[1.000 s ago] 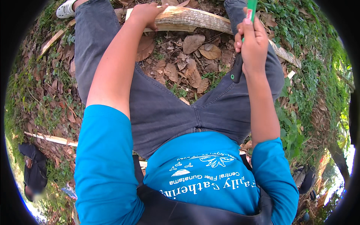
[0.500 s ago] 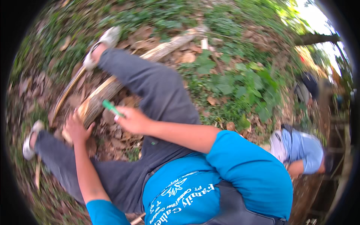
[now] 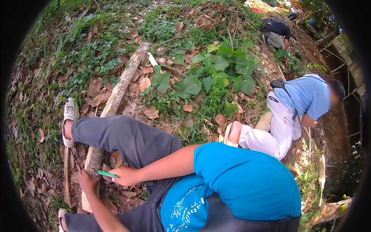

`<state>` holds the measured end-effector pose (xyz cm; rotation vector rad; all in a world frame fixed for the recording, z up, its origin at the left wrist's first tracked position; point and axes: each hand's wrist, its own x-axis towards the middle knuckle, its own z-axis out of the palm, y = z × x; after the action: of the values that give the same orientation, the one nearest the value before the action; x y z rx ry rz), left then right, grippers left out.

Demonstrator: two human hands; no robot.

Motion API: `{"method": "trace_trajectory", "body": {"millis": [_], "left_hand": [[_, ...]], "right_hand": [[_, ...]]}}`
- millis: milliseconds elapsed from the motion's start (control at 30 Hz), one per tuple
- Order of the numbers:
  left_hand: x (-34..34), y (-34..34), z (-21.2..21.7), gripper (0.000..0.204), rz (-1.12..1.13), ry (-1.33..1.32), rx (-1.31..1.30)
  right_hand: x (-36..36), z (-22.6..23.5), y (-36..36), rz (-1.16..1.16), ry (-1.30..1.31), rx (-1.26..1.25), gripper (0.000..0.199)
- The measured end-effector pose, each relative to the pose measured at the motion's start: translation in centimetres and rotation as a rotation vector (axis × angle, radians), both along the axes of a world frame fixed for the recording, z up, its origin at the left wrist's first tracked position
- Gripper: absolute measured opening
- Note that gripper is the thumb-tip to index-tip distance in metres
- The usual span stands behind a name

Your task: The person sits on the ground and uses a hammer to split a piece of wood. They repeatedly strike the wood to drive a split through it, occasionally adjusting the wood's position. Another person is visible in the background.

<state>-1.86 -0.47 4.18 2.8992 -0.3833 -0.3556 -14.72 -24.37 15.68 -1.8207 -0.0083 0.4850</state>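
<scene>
Hands: right (image 3: 125, 176) grips green tool (image 3: 105, 174); left (image 3: 87, 181) presses plank (image 3: 112, 104).

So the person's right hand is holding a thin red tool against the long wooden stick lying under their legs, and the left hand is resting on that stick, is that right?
Not quite: the thin tool is green, not red, as the head view shows. The rest stands: the right hand holds it against the long wooden stick lying under the legs, and the left hand rests on that stick.
</scene>
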Motion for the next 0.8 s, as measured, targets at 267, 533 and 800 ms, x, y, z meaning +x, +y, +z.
{"method": "trace_trajectory", "body": {"millis": [267,533,800], "left_hand": [[-0.5,0.0,1.3,0.077,-0.020,-0.122,-0.053],[-0.3,-0.7,3.6,0.078,0.073,-0.111,0.005],[-0.1,0.5,1.4,0.097,0.062,-0.085,-0.005]], "right_hand": [[1.3,0.2,0.0,0.023,0.037,-0.011,0.045],[1.2,-0.4,-0.2,-0.026,0.061,-0.018,0.042],[0.3,-1.7,-0.3,-0.070,-0.008,0.014,0.024]]}}
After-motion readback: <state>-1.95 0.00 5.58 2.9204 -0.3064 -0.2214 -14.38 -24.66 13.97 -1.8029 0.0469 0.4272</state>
